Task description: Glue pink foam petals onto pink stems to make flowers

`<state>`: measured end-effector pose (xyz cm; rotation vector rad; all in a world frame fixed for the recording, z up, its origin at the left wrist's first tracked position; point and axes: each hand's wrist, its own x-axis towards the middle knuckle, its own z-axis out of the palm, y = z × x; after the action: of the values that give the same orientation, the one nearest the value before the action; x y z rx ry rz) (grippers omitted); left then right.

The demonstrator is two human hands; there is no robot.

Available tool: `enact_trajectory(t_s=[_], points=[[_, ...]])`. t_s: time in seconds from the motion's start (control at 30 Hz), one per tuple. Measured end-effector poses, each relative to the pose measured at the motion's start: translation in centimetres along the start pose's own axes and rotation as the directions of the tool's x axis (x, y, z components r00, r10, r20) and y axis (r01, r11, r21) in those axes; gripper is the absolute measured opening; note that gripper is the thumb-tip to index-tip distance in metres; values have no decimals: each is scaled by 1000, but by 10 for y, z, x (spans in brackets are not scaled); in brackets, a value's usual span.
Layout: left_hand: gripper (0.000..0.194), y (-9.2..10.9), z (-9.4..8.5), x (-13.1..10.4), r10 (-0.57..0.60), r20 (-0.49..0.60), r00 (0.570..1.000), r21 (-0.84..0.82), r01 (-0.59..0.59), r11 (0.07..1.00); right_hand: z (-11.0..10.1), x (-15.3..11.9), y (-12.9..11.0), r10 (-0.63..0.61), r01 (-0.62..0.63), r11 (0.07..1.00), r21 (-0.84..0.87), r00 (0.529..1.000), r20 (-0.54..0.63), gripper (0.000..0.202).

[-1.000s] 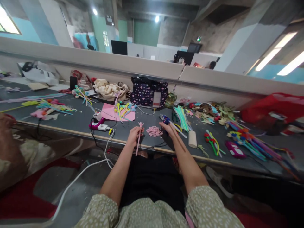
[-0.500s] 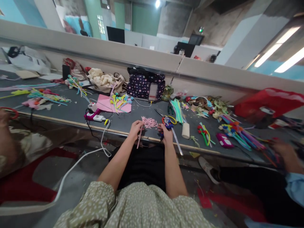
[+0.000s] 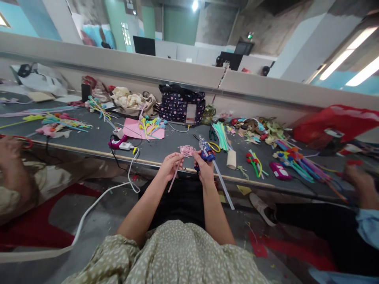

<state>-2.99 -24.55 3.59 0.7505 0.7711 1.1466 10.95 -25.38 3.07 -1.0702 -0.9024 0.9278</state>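
Glue gun (image 3: 208,153), blue, gripped in right hand (image 3: 205,167), fingers wrapped closed round its body; long translucent glue stick (image 3: 224,187) juts out the back, slanting down past the table edge. Left hand (image 3: 169,166): fingers pinched together on thin pink stem (image 3: 173,180), lower end hanging free. Hands near each other at the front edge of dark table (image 3: 177,141). Pile of small pink pieces (image 3: 186,150) just beyond and between the fingertips; can't tell whether right thumb and index also pinch a piece. Scissors with yellow handle (image 3: 215,147) right behind glue gun. Pale cylinder (image 3: 231,160) upright to the right, mint-green pipe cleaners (image 3: 220,135) bundled behind it. Pink sheet (image 3: 132,128) further left, yellow-and-blue pipe-cleaner flowers (image 3: 151,127) lying on it. Polka-dot bag (image 3: 176,104) at back, against partition (image 3: 118,59).
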Motion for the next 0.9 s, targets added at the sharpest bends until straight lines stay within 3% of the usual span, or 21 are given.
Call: enact_trajectory(t_s=[0.4,0.6,0.9], points=[[26,-4,12,-14,-68,85,994,55,64,996,-2,-13,-21,-178,181,981,-70,983,42,23],[25,-10,13,-15,-99,103,990,35,95,995,-7,-14,-20,-156,159,974,-160,987,35,25],[26,-7,14,-17,-145,124,982,-32,150,988,-7,-12,-9,-179,182,976,-116,983,31,30]])
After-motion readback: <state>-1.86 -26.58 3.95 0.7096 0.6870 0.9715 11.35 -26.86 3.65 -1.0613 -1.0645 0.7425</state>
